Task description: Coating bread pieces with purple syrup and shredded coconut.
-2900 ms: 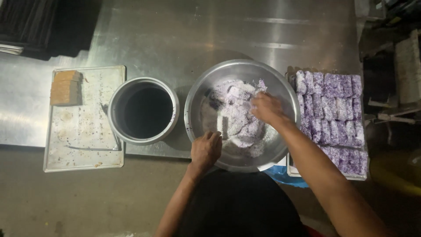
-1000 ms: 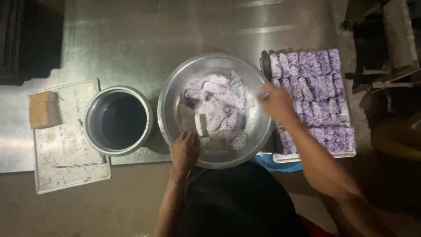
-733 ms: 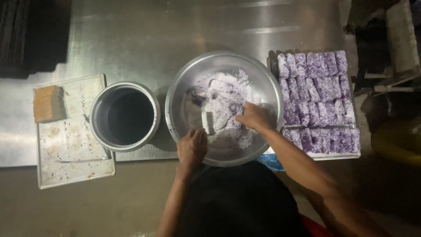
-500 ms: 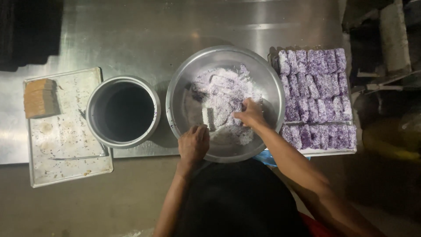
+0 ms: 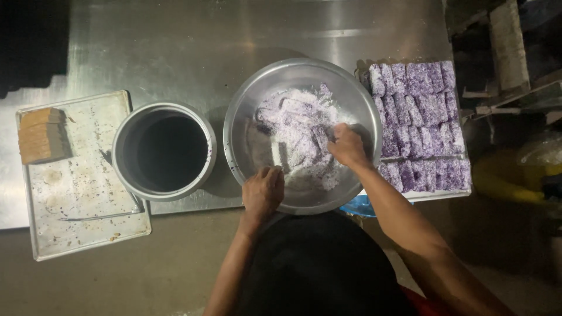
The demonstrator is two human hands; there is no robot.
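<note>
A tray at the right of the frame already carries several close rows of purple pieces dusted white — the finished share, to judge by the coating, and it fills most of the tray. What is left sits in the wide metal bowl at the centre: a heap of white coating with more purple blocks half buried in it, so the work looks well along but not done.

The right hand is down inside the bowl at its right side, fingers curled into the heap. It seems to be closing on one of the pieces, though the coating and the dim light hide whether anything is actually pinched. The left hand rests on the near rim of the bowl at the lower middle of the frame, fingers bent over the edge and gripping it. The loose pieces lie just ahead and to the left of the right hand, between the two hands.

Left of the bowl stands a dark round pot, touching or nearly touching it. Further left, a flat metal sheet speckled with crumbs holds a brown stack at its upper corner. All of it stands on a steel counter.
</note>
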